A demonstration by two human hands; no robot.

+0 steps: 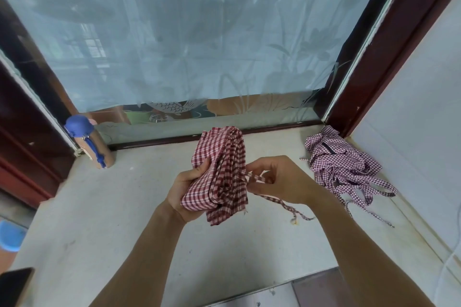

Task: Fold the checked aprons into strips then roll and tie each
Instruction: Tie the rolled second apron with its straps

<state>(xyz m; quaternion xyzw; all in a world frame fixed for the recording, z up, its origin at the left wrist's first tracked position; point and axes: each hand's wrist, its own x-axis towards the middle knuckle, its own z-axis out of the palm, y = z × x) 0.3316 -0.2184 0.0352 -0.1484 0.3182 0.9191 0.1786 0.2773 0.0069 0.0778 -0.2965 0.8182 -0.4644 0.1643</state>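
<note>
Across the top of the frame, window: a frosted pane [189, 32] with plant and fish patterns is filling the upper half, standing between dark red frame posts [389, 52].
Ledge: a pale, speckled stone surface [124, 207] is spreading over the lower half of the frame, running up to the window's bottom rail.
Loose aprons: a crumpled heap of small-checked aprons [341, 162] is lying at the right of the ledge, near the right post, with its ties trailing toward the lower right.
Held apron: a folded, larger-checked red and white apron [219, 174] is sitting bunched at the centre of the frame, raised above the ledge, well apart from the heap.
Left hand: the left hand [187, 189] is clenching the bundle from its left side, thumb pressing on the front of the cloth.
Right hand: the right hand [282, 179] is pinching a thin checked tie [254, 177] that is coming off the bundle's right edge.
Loose tie end: a second strand [284, 205] is hanging below the right hand, toward the ledge.
Bottle: a tan bottle with a blue cap [89, 142] is leaning at the left corner of the window.
</note>
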